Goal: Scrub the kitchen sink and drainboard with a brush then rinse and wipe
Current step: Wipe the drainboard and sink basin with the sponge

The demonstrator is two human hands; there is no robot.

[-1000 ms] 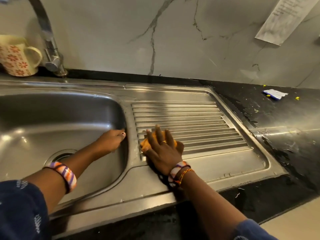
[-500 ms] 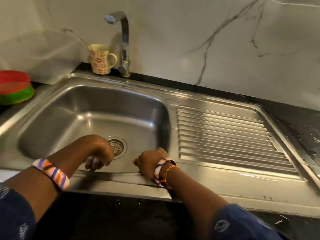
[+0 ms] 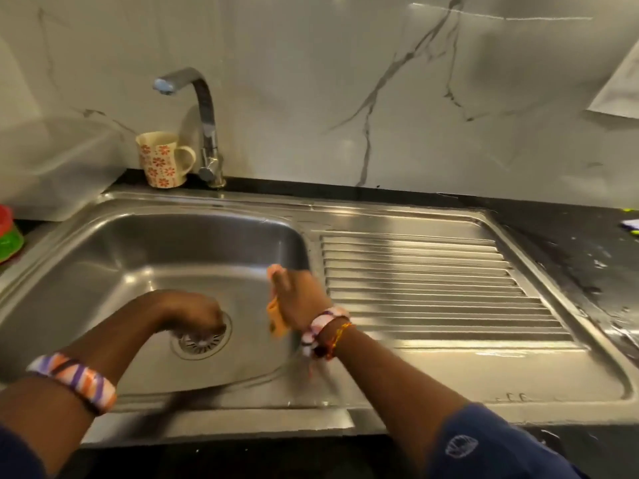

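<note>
beside sink wall [image 3: 304,250], cloth [image 3: 276,318] in right hand [image 3: 297,299]

- Black desk [image 3: 567,236], wet and speckled on the right side.
- Steel sink [image 3: 145,243] with ribbed drainboard [image 3: 432,288] set into the desk; drain strainer [image 3: 204,344] in the basin floor.
- Floral mug [image 3: 160,159] at the back, just beside the tap [image 3: 207,133].
- Red and green bowls [image 3: 8,233] at far left edge.
- Small white-blue item [image 3: 631,224] at far right, too cropped to identify.
</note>
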